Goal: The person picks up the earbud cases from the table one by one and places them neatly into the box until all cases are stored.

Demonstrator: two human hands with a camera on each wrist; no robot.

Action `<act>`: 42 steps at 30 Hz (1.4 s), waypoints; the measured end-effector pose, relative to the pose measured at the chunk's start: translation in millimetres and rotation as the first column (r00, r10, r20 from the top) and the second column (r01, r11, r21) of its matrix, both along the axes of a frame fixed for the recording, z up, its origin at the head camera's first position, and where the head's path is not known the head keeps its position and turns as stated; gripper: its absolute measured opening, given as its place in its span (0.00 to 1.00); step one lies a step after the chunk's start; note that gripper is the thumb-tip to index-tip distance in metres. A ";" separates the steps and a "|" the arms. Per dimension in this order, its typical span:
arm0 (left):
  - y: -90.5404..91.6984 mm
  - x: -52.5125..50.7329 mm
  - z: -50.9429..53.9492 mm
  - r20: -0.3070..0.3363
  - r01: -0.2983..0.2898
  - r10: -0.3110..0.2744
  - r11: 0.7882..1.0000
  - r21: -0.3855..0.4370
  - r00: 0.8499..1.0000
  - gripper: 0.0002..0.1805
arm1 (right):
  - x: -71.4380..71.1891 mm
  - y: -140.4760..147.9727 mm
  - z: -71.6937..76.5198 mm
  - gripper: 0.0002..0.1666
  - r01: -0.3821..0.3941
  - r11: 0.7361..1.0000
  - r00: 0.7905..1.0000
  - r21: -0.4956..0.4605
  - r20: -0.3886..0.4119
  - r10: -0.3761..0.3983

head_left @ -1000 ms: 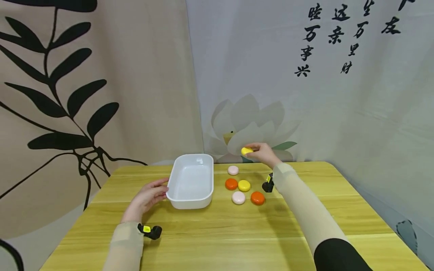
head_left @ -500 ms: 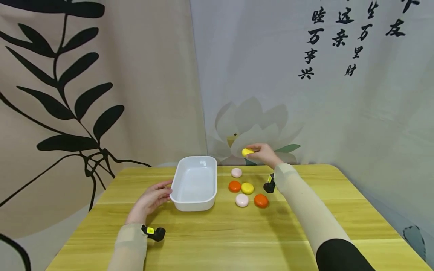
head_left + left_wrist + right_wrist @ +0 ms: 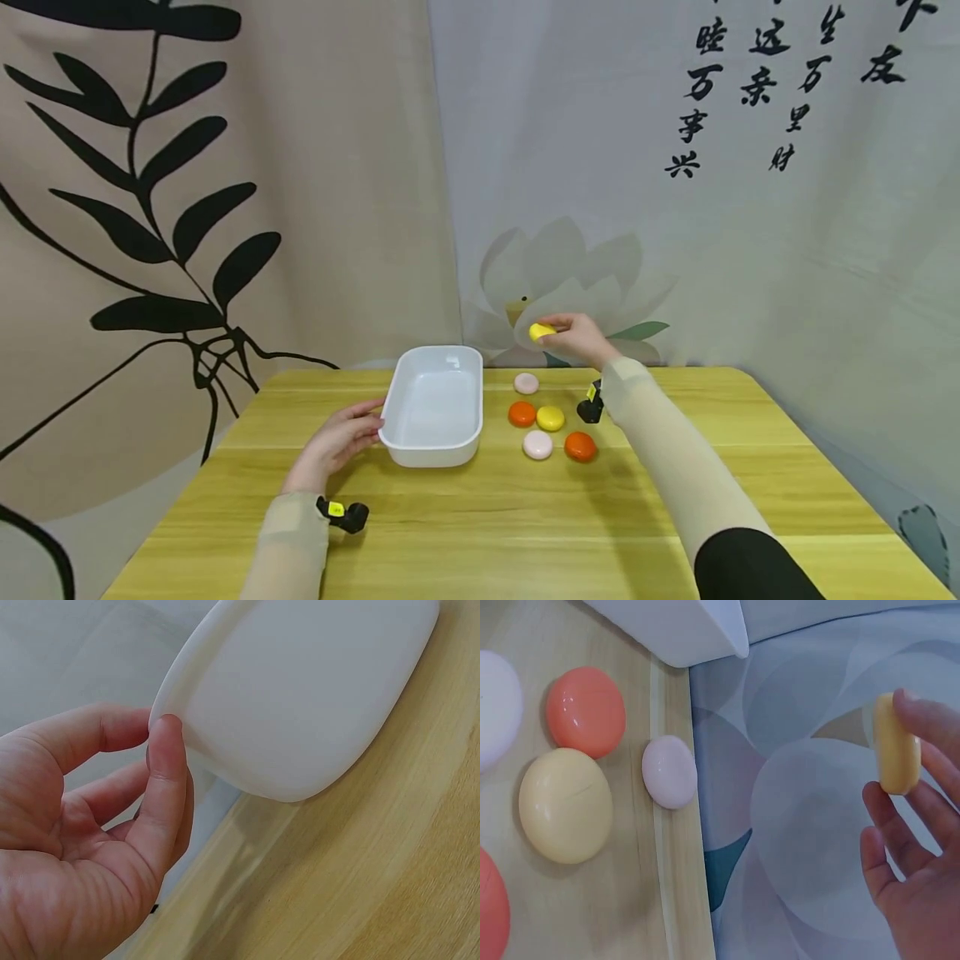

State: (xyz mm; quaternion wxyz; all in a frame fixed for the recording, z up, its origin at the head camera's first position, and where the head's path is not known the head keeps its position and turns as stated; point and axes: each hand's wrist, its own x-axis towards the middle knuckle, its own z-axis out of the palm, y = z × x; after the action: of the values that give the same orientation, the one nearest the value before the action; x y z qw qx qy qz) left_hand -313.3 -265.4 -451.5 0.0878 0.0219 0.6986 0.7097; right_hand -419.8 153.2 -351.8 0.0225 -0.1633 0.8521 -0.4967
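In the head view, my right hand (image 3: 577, 337) holds a glossy yellow rounded disc (image 3: 542, 332) up above the table's far edge. The right wrist view shows this yellow disc (image 3: 897, 744) edge-on, pinched between thumb and fingertips, the lower fingers loosely bent. A white rectangular dish (image 3: 435, 457) with rounded corners stands on the table, nothing visible inside it. At its left side my left hand (image 3: 341, 442) pinches the rim; in the left wrist view fingertips lie on both faces of the dish's rim (image 3: 161, 694).
Right of the dish lie more glossy discs: a pale pink disc (image 3: 527, 383) farthest back, an orange disc (image 3: 522, 414) beside a yellow disc (image 3: 551, 418), then a second pink disc (image 3: 537, 445) and a second orange disc (image 3: 581, 447). A printed curtain (image 3: 360, 208) hangs behind the wooden table (image 3: 450, 533).
The head view has shifted slightly, so the scene sits a little farther right. My right hand still holds the yellow disc aloft, moved slightly left relative to the table. The left hand stays at the dish.
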 end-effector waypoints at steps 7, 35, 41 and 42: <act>0.1 -0.4 2.2 0.002 -0.006 0.006 1.000 0.016 1.000 0.32 | -1.6 -5.4 5.5 0.28 -0.016 1.000 1.000 -0.002 -0.011 0.016; 9.1 0.6 1.6 0.017 -0.039 0.039 0.999 -0.004 0.999 0.30 | -6.0 -17.9 12.8 0.29 -0.035 0.998 0.999 -0.051 -0.024 0.034; 9.1 1.3 2.9 0.010 -0.038 0.038 0.999 -0.005 0.999 0.31 | -8.4 -23.1 17.6 0.28 -0.050 0.997 0.997 -0.057 -0.053 0.047; 8.7 1.3 2.7 0.003 -0.029 0.029 1.000 -0.009 1.000 0.31 | -8.7 -23.8 18.0 0.28 -0.054 0.997 0.997 -0.056 -0.056 0.051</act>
State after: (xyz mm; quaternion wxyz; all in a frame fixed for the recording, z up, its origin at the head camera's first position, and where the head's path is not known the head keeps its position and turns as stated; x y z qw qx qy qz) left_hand -312.0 -256.6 -448.8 0.0787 0.0104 0.7020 0.7077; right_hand -428.5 129.4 -333.7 0.0076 -0.1995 0.8333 -0.5155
